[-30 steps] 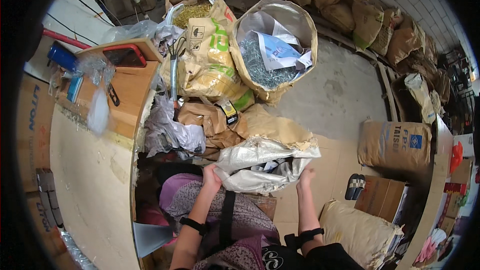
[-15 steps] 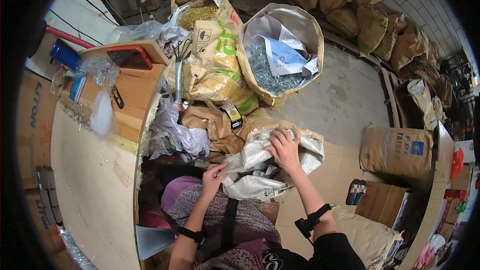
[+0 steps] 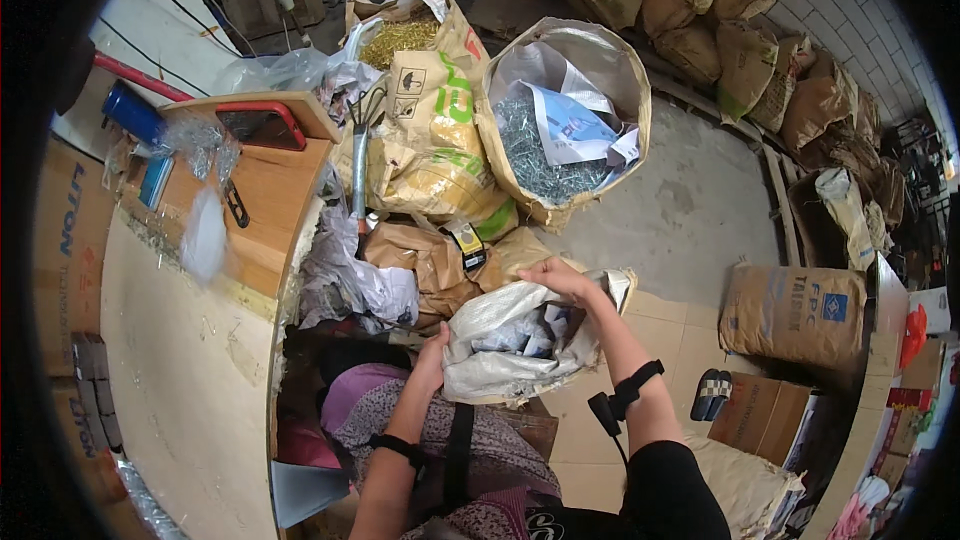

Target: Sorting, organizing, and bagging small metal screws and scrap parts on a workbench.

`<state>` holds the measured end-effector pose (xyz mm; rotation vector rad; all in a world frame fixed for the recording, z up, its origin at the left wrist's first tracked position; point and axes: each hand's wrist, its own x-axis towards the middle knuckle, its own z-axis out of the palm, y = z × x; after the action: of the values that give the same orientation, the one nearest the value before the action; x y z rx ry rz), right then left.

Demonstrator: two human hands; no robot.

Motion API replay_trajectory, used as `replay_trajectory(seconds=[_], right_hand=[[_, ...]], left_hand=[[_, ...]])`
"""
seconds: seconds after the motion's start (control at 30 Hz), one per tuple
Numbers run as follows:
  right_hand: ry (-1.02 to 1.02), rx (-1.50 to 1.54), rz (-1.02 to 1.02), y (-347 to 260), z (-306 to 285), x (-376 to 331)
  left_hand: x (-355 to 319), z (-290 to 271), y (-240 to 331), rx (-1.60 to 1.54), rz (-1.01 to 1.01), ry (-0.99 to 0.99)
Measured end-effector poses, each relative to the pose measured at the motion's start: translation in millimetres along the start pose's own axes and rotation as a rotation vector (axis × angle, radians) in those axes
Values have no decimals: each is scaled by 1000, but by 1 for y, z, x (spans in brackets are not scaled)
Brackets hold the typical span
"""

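On concrete floor (image 3: 690,210), hands gripping white sack (image 3: 500,345)

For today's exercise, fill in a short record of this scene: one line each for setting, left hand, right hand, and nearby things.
Setting: storeroom with a concrete floor
Left hand: grips the near edge of a white woven sack
Right hand: grips the sack's far rim
Nearby: open paper sack of silvery nails, wooden counter, red phone
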<state>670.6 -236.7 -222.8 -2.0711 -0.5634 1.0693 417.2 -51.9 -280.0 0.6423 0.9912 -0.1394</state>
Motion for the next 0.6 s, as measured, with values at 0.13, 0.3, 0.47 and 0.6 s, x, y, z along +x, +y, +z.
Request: replay_trajectory(seconds=[0.13,0.3,0.47,0.6], right_hand=[[854,-440,-270,-22,3,-50],[1448,-746,14,5,12,-122],[1114,-86,273,63,8,-113],[812,1027,154,113,-12,-72]], left_hand=[[1,17,-1,0,-7,186],[-10,30,2,-71,-15,249],[12,3,-4,-109,-23,145],[13,10,-7,-58,-42,100]])
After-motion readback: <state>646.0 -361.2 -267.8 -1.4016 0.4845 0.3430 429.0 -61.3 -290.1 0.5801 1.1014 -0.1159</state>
